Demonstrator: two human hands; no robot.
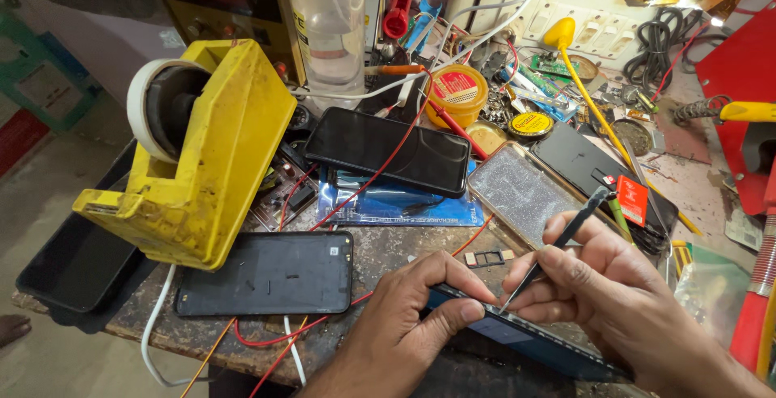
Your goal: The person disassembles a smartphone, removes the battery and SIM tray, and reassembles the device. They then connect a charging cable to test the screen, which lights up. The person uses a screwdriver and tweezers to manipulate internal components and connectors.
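Black, glossy phone [517,335] lies at the worn bench's [404,248] near edge, its lower end cut off. My left hand [408,317] pinches its top edge between thumb and fingers. My right hand [622,297] clamps thin dark tweezers [558,240], tip touching that edge. Small SIM tray [487,258] rests just beyond.

Two bare hands are showing at the bottom of the view, the left hand [408,313] and the right hand [602,289]. Both forearms are showing uncovered, with no sleeves, rings or watch appearing.
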